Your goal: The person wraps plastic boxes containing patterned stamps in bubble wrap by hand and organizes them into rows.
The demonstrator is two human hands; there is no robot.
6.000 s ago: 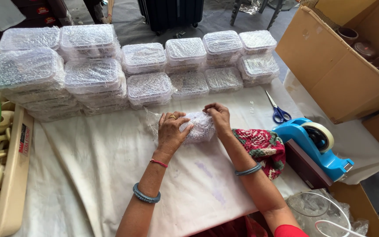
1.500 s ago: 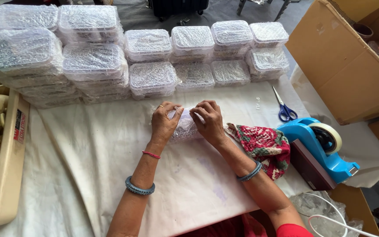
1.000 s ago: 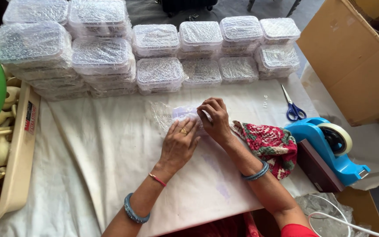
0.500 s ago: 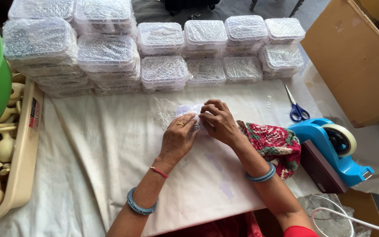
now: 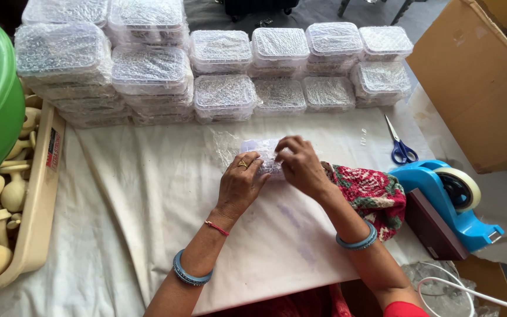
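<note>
Bubble-wrapped bundle point(image 5: 263, 155) lying mid-counter point(image 5: 148, 194), pinned by the left hand point(image 5: 240, 185) while the right hand point(image 5: 301, 166) pinches its wrap closed (tape dispenser point(image 5: 450, 202) and scissors point(image 5: 400, 147) alongside).

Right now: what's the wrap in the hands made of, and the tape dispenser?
Wrap: thin clear plastic film, seemingly bubble wrap, crinkled and glossy, held by left hand and right hand. Tape dispenser: moulded hard plastic, smooth glossy blue, likely.

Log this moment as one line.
left hand: holds bubble-wrapped packet | right hand: pressing wrap on packet | surface: white cloth | nearby: tape dispenser, scissors
</note>
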